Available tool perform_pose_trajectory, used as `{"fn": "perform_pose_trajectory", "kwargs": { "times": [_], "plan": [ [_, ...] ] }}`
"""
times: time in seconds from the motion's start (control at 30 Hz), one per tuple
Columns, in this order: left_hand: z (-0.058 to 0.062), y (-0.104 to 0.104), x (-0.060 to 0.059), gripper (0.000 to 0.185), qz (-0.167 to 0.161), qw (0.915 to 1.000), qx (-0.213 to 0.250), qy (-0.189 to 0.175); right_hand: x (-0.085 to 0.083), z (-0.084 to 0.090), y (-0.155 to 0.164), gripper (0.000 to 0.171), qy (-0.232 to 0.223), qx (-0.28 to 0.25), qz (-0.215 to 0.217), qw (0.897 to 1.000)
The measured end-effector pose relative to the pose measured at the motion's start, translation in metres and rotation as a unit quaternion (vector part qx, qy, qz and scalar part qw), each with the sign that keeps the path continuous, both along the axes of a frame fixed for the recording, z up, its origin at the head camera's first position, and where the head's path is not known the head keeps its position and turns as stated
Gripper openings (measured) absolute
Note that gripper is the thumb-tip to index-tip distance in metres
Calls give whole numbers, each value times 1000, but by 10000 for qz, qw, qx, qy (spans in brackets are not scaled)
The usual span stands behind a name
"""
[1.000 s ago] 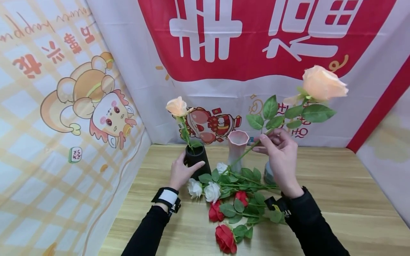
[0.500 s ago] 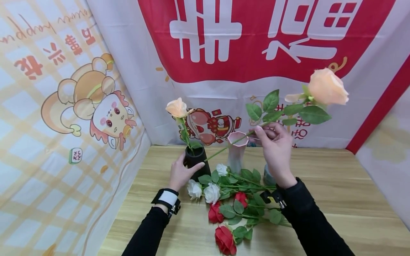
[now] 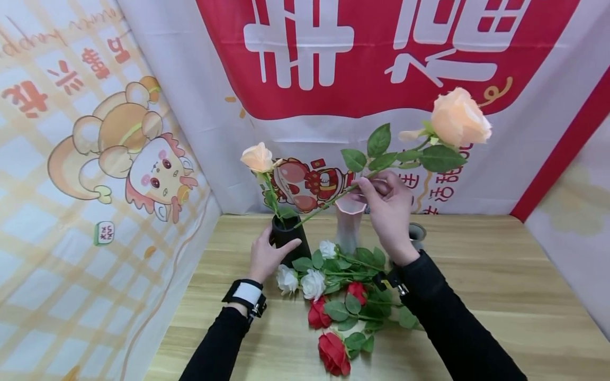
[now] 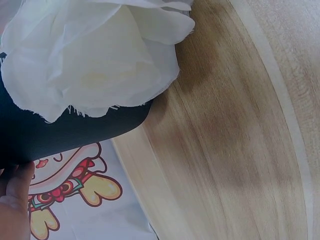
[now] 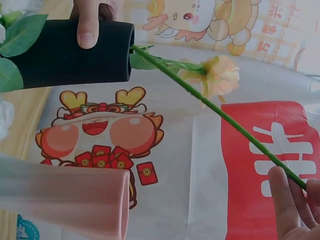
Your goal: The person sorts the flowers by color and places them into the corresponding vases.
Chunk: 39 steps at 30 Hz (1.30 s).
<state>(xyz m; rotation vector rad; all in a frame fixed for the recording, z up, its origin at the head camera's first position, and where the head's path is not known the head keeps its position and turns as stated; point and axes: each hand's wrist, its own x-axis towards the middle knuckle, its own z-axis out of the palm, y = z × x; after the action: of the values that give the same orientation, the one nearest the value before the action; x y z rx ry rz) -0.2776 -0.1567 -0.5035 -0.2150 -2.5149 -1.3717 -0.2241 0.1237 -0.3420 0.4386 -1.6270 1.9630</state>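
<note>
Bright even light, soft shadows; wrist views close, perhaps slightly blurred.

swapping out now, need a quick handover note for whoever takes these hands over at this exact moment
Left hand grips the black vase, which already holds one peach rose.
Right hand pinches the stem of a second peach rose; its stem tip is at the black vase's mouth, not seated.
Pink vase stands beside it with no flower visible in it.
White roses and red roses lie on the table, not yet placed.
</note>
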Motion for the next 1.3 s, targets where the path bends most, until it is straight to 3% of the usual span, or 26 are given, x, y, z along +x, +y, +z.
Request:
{"fn": "perform_pose_trajectory", "kwargs": {
  "times": [0.13, 0.2, 0.33, 0.47, 0.67, 0.93, 1.13, 1.3],
  "plan": [
    [4, 0, 0, 82, -23, 9999, -48, -104, -1, 10, -9, 16, 33, -37, -76, 10000],
    [3, 0, 0, 83, -36, 9999, -48, -156, 2, 16, -16, 14, 39, 140, -189, 9997],
    [0, 1, 1, 81, -27, 10000, -8, -39, -6, 12, -33, 11, 276, 816, -433, 9953],
    [-2, 0, 0, 79, -8, 9999, -26, 152, -31, -18, -46, 14, 547, 1071, -86, 9927],
    [-4, 1, -1, 76, -30, 9996, -49, 260, -62, -64, -61, 28, 538, 1319, 589, 9880],
    [-3, 2, -2, 70, -45, 9999, -41, 131, -29, -30, -82, 13, 233, 2155, 605, 9743],
    [-1, 1, -2, 68, -41, 9998, -85, 177, -32, -36, -93, 8, 548, 3099, -247, 9489],
    [-2, 0, -1, 64, -128, 9991, -121, 389, -34, -47, -100, 11, 602, 3501, -234, 9345]
  ]
}}
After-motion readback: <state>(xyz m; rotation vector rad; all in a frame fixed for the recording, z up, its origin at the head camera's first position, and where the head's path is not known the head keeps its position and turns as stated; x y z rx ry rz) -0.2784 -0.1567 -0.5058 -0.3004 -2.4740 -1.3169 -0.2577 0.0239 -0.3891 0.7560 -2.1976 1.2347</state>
